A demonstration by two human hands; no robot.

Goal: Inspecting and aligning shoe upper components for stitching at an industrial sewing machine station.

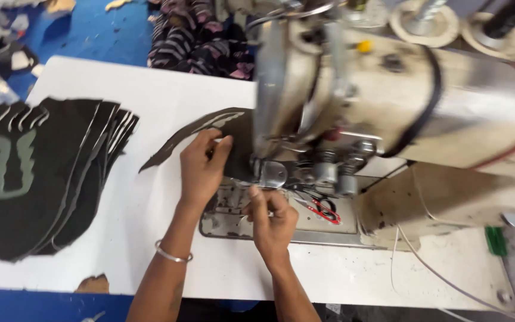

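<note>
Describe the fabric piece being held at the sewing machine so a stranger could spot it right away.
Start at the big cream sewing machine on the white table. Left of its needle, the left hand presses one dark curved fabric piece. It lies alone, unlike the stacked pieces further left.
</note>
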